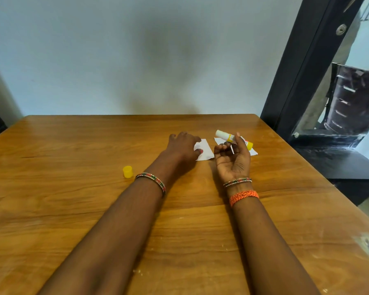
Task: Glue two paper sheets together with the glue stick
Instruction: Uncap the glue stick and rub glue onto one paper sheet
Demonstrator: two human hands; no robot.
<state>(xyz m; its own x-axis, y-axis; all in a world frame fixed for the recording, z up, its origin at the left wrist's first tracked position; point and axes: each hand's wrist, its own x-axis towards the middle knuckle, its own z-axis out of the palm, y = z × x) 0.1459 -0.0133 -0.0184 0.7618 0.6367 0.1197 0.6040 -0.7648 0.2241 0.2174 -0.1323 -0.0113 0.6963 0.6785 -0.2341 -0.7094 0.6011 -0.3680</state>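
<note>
Head view: left hand [184,145] flat, fingers pressing a paper [206,151] on the wooden surface [73,188]. Right hand [232,158] palm up, grip clamped on uncapped glue stick [224,135] above second paper [252,152]. Yellow cap [127,172] near left wrist.

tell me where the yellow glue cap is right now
In the head view the yellow cap stands on the wooden table, left of the left forearm beside its beaded bracelet, well apart from both paper sheets.
</note>
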